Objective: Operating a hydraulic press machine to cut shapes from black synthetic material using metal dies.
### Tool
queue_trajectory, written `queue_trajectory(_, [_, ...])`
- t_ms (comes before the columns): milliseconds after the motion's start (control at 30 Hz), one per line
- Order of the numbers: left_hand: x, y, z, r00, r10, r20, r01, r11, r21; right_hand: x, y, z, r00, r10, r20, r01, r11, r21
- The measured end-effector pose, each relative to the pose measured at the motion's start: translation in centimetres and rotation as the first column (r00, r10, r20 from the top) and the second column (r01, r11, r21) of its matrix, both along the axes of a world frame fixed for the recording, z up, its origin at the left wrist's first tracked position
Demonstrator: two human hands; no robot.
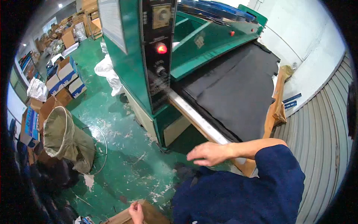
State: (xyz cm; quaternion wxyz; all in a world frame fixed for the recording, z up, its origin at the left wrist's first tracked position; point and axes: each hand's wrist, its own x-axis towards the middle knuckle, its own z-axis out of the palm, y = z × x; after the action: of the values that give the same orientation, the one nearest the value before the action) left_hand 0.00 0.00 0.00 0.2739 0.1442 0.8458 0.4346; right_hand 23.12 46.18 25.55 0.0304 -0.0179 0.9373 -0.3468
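My right hand (209, 153) reaches leftward across the front of my dark blue shirt, its fingers loosely stretched with nothing visible in them. Just beyond it is the pale front rail (199, 116) of a green machine (128, 71). Ragged-edged black sheet material (238, 93) lies on the machine's bed. Low at the bottom, my left hand (136, 212) has its fingers curled together over a cardboard box (149, 213). Whatever those fingers may pinch is too small to make out.
A red lamp (161, 48) glows on the machine's black control panel. On the green floor to the left stands an open cloth sack (80, 143), with cardboard boxes (63, 80) behind it. A wooden beam (275, 108) and a ribbed metal shutter (317, 123) are at the right.
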Motion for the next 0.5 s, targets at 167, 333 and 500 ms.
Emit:
queue_trajectory(167, [-5.5, -0.2, 0.7, 0.999, 0.033, 0.007, -0.033, 0.999, 0.001, -5.7, -1.1, -4.0, 0.878, 0.111, 0.466, -0.17, 0.982, 0.085])
queue_trajectory(333, [-14.6, 4.6, 3.2, 0.996, 0.081, 0.033, -0.08, 0.996, -0.033, -15.2, 0.1, -10.0, 0.853, 0.102, 0.512, -0.121, 0.993, 0.003])
queue_trajectory(500, [-23.6, 7.8, 5.6, 0.995, 0.061, 0.078, -0.05, 0.991, -0.126, -27.1, 1.5, -9.8, 0.865, -0.086, 0.495, 0.145, 0.986, -0.083])
